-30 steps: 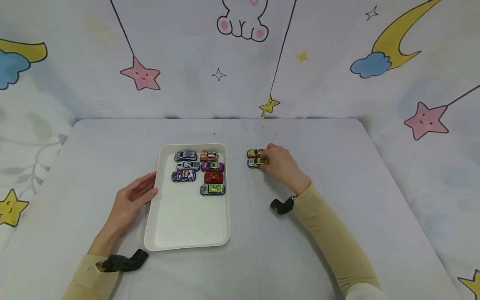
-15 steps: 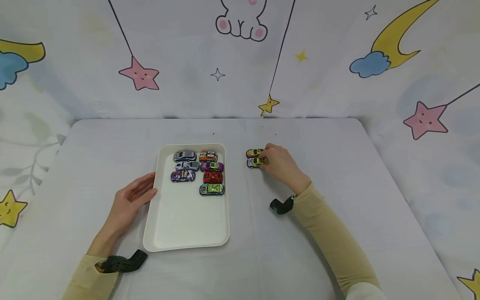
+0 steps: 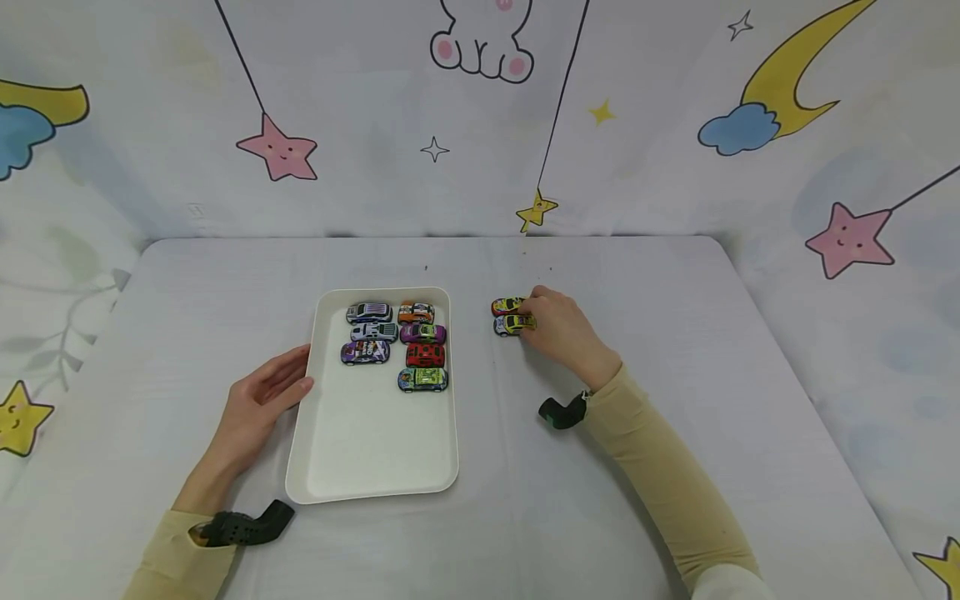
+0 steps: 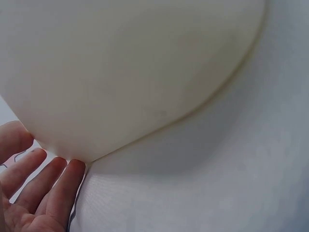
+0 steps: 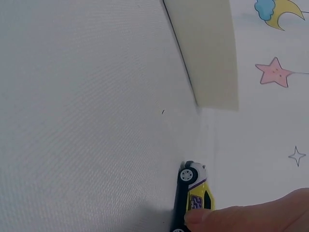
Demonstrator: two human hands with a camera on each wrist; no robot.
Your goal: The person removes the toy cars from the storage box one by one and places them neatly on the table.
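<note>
My left hand (image 3: pixel 258 404) rests against the left side of a white tray (image 3: pixel 360 450), and its fingertips touch the tray's outer edge in the left wrist view. Several small toy cars stand inside the tray's far half, among them a red toy car (image 3: pixel 425 355) and a purple toy car (image 3: pixel 365 352). Right of the tray, two yellow toy cars lie side by side on the table. My right hand (image 3: pixel 566 333) pinches the nearer yellow toy car (image 3: pixel 510 325) at its right end. It partly hides the farther yellow toy car (image 3: pixel 506 306). A fingertip presses the car's side in the right wrist view.
A white cloth covers the table (image 3: pixel 637 517). Behind it stands a pale wall (image 3: pixel 360 183) printed with stars, moons and clouds. A dark curved wrist camera (image 3: pixel 251 525) sits on the left wrist, and another wrist camera (image 3: pixel 562 412) on the right.
</note>
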